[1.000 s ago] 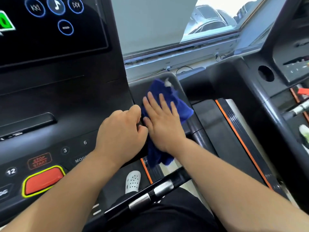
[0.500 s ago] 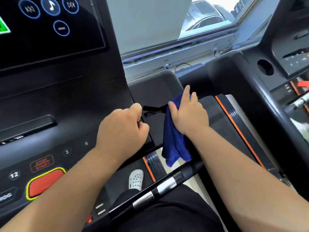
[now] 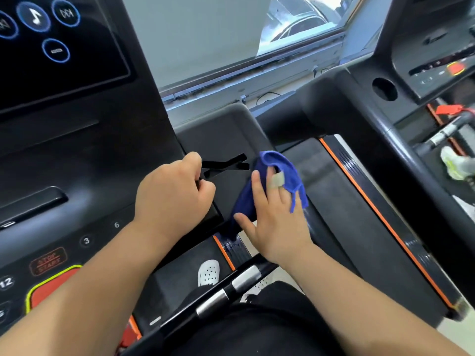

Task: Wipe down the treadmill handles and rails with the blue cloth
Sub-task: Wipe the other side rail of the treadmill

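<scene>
Seemingly mid-wipe: right grip (image 3: 277,222), fingers spread, presses blue cloth (image 3: 282,164) on rail (image 3: 311,227); left grip (image 3: 172,194) clutches console edge (image 3: 214,214); next, probably slide along.

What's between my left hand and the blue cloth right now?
Head view: only black treadmill panel with a forked slot lies between the left hand, gripping the console edge, and the blue cloth.

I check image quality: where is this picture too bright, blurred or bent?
Head view: daylight washes out the window; the wide-angle lens curves the neighbouring rail; the far right edge is smeared; the blue cloth and right hand are fairly sharp.
</scene>
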